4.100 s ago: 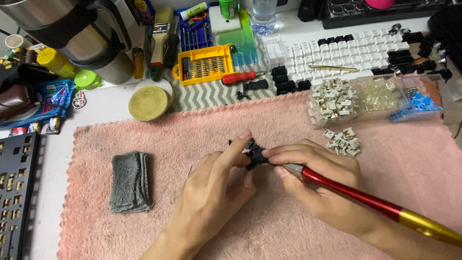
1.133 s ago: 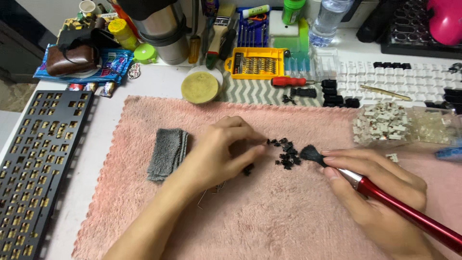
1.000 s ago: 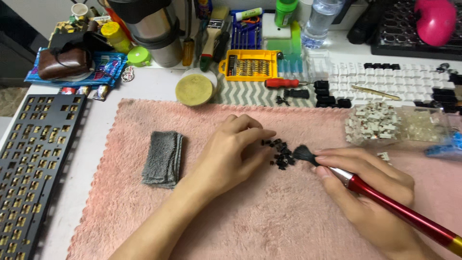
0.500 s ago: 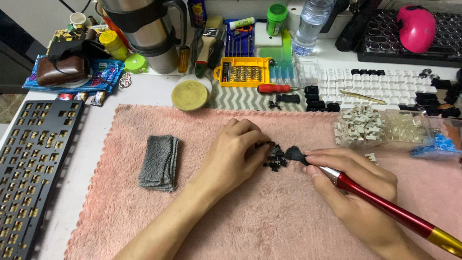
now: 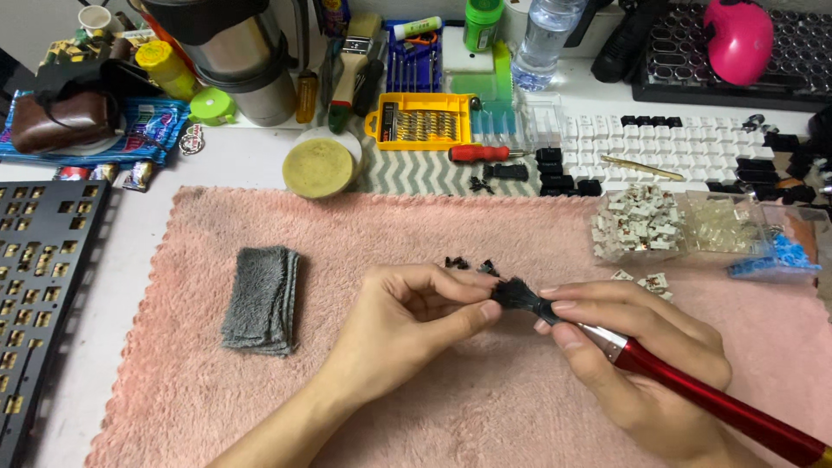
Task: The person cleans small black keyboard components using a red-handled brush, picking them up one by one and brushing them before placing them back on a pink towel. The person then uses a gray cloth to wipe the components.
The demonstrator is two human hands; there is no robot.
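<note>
My left hand (image 5: 407, 325) hovers over the pink towel (image 5: 485, 407), thumb and forefinger pinched on a small black part that is mostly hidden by the brush head. My right hand (image 5: 641, 355) grips a red-handled brush (image 5: 693, 394); its black bristles (image 5: 513, 295) touch the pinched part. A few small black parts (image 5: 468, 263) lie on the towel just beyond my fingers.
A folded grey cloth (image 5: 260, 299) lies left on the towel. A black keyboard plate (image 5: 39, 286) lies at far left. Clear trays of switches (image 5: 641, 225), white keycaps (image 5: 676, 143), a yellow bit case (image 5: 420, 121), a round tin (image 5: 319, 166) and a steel flask (image 5: 243, 52) stand behind.
My left hand has lifted a small black part from the pile and the brush has moved onto it. The view has shifted slightly.
</note>
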